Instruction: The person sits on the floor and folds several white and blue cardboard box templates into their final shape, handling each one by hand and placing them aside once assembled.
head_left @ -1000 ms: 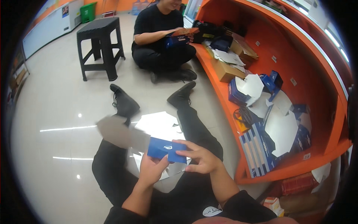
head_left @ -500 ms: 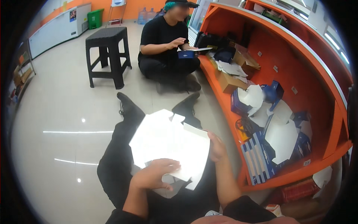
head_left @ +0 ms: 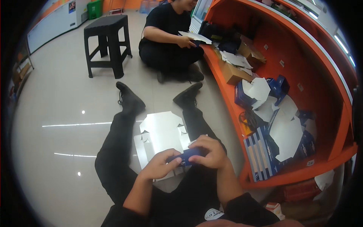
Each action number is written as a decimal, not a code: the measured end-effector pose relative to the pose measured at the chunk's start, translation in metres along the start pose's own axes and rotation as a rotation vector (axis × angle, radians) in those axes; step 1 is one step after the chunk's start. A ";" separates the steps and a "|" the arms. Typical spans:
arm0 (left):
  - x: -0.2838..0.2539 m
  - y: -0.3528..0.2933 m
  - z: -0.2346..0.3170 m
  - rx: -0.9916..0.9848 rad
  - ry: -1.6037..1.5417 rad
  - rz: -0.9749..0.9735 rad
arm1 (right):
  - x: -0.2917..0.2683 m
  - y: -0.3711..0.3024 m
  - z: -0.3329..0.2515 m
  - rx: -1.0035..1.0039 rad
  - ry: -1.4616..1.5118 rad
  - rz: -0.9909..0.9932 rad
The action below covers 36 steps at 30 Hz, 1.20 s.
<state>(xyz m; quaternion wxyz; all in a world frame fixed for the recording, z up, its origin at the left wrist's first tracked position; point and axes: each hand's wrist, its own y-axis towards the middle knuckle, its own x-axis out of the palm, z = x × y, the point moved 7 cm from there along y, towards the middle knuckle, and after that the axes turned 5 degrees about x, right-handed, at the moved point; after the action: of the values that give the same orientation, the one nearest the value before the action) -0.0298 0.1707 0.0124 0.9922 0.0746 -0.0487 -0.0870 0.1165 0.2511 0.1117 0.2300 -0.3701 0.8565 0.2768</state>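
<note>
A flat cardboard box blank (head_left: 163, 130), white on its inner face with cut flaps along its sides, lies tilted between my legs. Its near side is bent up and shows a blue outer panel (head_left: 186, 156). My left hand (head_left: 160, 164) grips the left end of this panel, thumb on the blue face. At the other end my right hand (head_left: 208, 152) is closed on the same panel, thumb in front and fingers behind. The two hands are close together over my lap.
A co-worker (head_left: 166, 41) sits cross-legged ahead, holding another white sheet (head_left: 196, 37). A black stool (head_left: 107, 41) stands to the left. On the right, an orange shelf (head_left: 242, 140) holds partly folded blue boxes (head_left: 245, 94), flat stacked ones (head_left: 259, 157) and brown cartons (head_left: 236, 73).
The blank has gone from raised and tilted up to lower between my legs, its blue side now showing. My right hand moved inward from its right edge. The co-worker's sheet shifted.
</note>
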 end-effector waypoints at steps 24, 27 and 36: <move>-0.014 -0.017 0.032 0.181 0.414 0.095 | -0.011 -0.016 0.002 0.069 -0.313 0.120; -0.033 -0.019 0.037 0.328 0.597 0.161 | -0.029 -0.023 0.003 0.161 -0.219 0.274; -0.021 -0.021 0.023 0.276 0.766 0.251 | 0.045 -0.005 -0.009 0.090 -0.309 -0.064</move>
<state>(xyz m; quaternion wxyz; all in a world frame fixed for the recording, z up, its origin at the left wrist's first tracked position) -0.0560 0.1510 0.0301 0.9222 0.2273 0.3034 0.0759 0.0906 0.2199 0.0901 0.3840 -0.3395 0.8103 0.2841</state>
